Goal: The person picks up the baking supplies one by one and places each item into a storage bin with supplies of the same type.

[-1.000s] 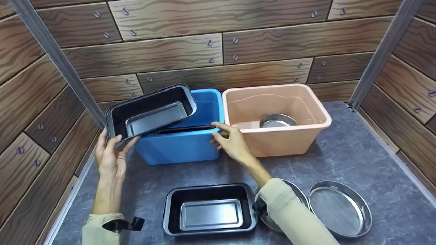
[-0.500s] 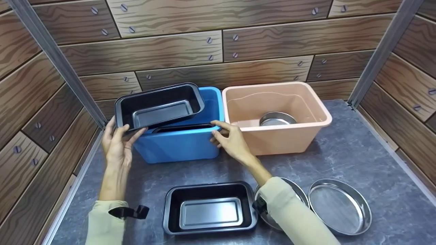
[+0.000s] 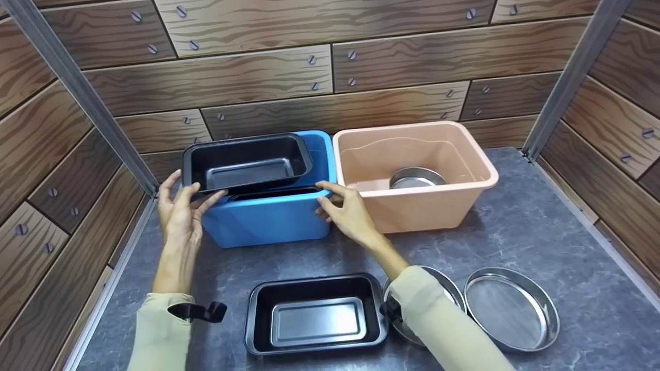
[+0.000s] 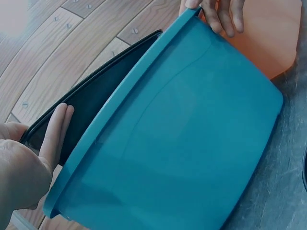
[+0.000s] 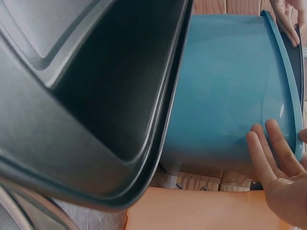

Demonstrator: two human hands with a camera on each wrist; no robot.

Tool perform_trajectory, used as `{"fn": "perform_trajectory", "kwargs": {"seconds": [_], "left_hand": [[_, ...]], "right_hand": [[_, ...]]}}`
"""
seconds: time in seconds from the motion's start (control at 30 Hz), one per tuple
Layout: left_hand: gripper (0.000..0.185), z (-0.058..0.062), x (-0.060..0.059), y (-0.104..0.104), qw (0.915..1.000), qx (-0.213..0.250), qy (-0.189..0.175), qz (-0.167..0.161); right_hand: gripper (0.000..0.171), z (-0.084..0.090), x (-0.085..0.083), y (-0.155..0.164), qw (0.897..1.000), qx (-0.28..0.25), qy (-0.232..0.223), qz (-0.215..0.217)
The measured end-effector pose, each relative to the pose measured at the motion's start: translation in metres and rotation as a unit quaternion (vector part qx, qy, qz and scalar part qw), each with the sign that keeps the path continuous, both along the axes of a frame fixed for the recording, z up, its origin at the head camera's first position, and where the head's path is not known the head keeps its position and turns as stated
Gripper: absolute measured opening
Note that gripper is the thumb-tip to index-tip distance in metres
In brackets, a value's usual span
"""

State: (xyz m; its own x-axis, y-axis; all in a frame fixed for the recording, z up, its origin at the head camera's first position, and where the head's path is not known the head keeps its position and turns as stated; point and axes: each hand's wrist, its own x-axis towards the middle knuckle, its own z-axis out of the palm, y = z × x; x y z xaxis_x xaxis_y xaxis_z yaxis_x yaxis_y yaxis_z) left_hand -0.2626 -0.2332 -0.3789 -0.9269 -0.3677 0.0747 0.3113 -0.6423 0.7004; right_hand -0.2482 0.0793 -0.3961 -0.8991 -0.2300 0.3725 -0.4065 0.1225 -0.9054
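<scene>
Head view is showing, nearest the person, a dark loaf pan (image 3: 315, 314) sitting flat on the grey counter (image 3: 515, 232), with two round steel pans (image 3: 511, 308) beside it to the right, one partly hidden under the right sleeve. Further back, the left hand (image 3: 181, 212) is holding a second loaf pan, the held pan (image 3: 247, 162), by its near left corner, thumb on the rim and fingers beneath, nearly straight rather than clenched. That pan is hovering over the blue bin (image 3: 268, 219), its far end already inside the opening and its near side tipped up slightly. Another dark rim is showing just inside the bin's near wall, so a pan appears to be in there already.

The right hand (image 3: 346, 212) is bracing the bin at its near right corner, thumb hooked over the rim and fingers curled against the outer wall. The left wrist view is showing the left fingers (image 4: 55, 132) lying flat along the pan's edge.

Judging from this, the step is going best if the held pan is being levelled and lined up with the one below so the two nest, while the right hand is steadying the bin against sliding. Behind, a peach bin (image 3: 415, 203) is touching the blue one, a steel pan lying in it.
</scene>
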Motion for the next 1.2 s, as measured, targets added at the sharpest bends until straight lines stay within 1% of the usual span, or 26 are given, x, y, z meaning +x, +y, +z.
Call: {"fn": "perform_trajectory", "kwargs": {"seconds": [0.17,0.3,0.43,0.63,0.73,0.93,1.03,1.2], "left_hand": [[0.044,-0.003,0.0,-0.001,0.9995,-0.019,-0.022,0.008],[0.044,-0.002,-0.001,0.001,0.9987,-0.039,-0.03,0.011],[0.045,0.0,-0.003,0.003,0.9971,-0.066,-0.038,0.009],[0.046,0.002,-0.003,0.005,0.9951,-0.078,-0.061,-0.001],[0.045,0.003,-0.003,0.006,0.9925,-0.092,-0.08,-0.01],[0.048,0.006,-0.002,0.006,0.9836,-0.13,-0.121,-0.031],[0.049,0.008,-0.001,0.004,0.9809,-0.137,-0.132,-0.04],[0.055,0.01,-0.005,0.003,0.9774,-0.154,-0.136,-0.051]], "right_hand": [[0.034,-0.001,0.001,-0.001,1.0,-0.001,-0.002,0.01],[0.034,-0.001,0.001,-0.001,1.0,0.004,-0.005,0.005],[0.034,-0.001,0.001,-0.001,1.0,0.011,-0.005,-0.004],[0.034,-0.002,0.002,0.0,1.0,0.008,-0.012,-0.004],[0.034,-0.003,0.003,0.001,1.0,0.009,-0.012,-0.007],[0.033,-0.006,0.002,-0.001,1.0,-0.001,-0.015,-0.011],[0.033,-0.009,-0.002,-0.002,1.0,-0.005,-0.022,-0.013],[0.032,-0.026,-0.018,-0.001,1.0,-0.01,-0.02,-0.02]]}}
